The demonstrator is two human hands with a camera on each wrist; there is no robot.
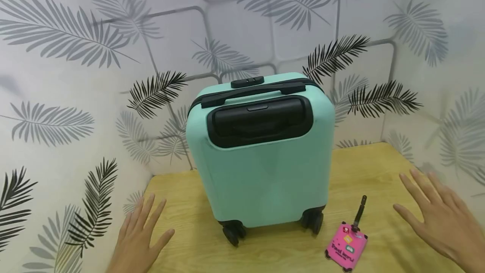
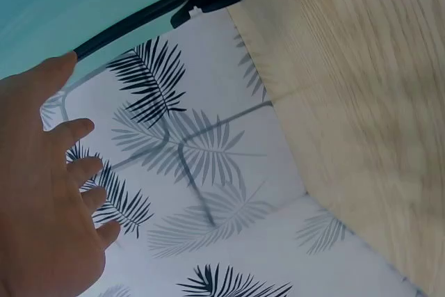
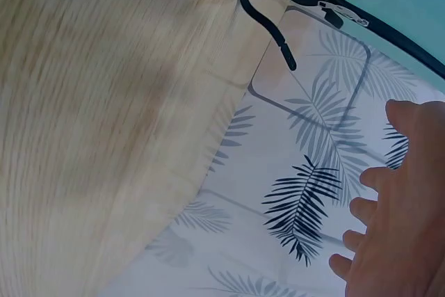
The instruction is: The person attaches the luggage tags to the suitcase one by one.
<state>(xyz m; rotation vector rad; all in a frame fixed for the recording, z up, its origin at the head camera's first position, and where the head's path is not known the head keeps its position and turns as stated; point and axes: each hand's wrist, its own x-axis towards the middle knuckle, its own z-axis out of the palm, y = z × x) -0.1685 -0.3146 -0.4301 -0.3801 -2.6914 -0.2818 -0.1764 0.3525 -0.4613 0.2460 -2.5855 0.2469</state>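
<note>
A mint-green hard-shell suitcase stands upright on its black wheels, its black pull handle pushed down into the recess. On the near right of it lies a pink luggage tag with a black strap. My left hand, fingers spread, hovers left of the suitcase and touches nothing. To the right of the tag my right hand is held out, also spread and holding nothing. Both wrist views show a hand apart from the case, the right one likewise.
The suitcase stands on a wood-grain tabletop. Close behind and along both sides rise walls covered in grey and black leaf-print paper. A black combination lock sits on top of the case, beside a black carry handle.
</note>
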